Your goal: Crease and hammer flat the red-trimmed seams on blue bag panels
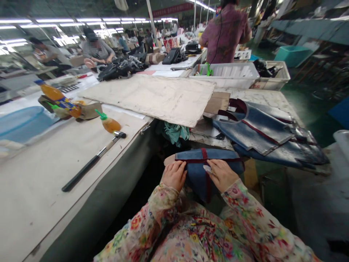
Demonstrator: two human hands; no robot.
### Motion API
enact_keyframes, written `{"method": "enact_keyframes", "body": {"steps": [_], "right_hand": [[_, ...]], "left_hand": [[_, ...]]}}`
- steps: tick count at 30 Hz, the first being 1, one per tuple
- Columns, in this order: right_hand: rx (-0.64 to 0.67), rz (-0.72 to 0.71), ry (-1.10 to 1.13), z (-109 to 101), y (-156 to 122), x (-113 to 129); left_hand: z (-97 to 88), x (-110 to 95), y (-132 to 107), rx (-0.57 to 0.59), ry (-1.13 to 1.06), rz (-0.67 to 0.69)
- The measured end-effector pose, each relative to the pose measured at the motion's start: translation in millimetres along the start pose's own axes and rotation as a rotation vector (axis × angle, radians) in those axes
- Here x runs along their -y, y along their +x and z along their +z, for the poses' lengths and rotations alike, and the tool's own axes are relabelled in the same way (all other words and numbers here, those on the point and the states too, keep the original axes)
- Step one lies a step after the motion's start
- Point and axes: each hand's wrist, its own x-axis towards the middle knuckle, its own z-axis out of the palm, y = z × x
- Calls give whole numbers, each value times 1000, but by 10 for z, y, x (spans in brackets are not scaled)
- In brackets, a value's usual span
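Observation:
A blue fabric piece (209,162) with dark red trim is folded over my lap, just below the table edge. My left hand (173,175) grips its left side, fingers curled onto the cloth. My right hand (221,174) presses and pinches the right side, next to the vertical red strip. Both sleeves are floral-patterned.
A stack of similar blue pieces (261,133) lies on the table to the right. A hammer (92,162) and an orange glue bottle (109,123) lie on the left table, beside a large cardboard sheet (155,96). White bins (226,72) and other workers are beyond.

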Motion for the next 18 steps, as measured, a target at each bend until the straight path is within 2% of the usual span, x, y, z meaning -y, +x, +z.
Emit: {"method": "enact_keyframes", "body": {"steps": [6, 9, 14, 18], "right_hand": [[108, -28, -72, 54, 102, 69], [171, -94, -126, 58, 126, 52], [234, -136, -174, 50, 194, 77], [225, -131, -117, 46, 220, 130]], "left_hand": [[115, -201, 113, 23, -84, 55], [151, -255, 165, 40, -126, 70], [152, -218, 220, 75, -148, 95], [127, -142, 225, 93, -123, 112]]}}
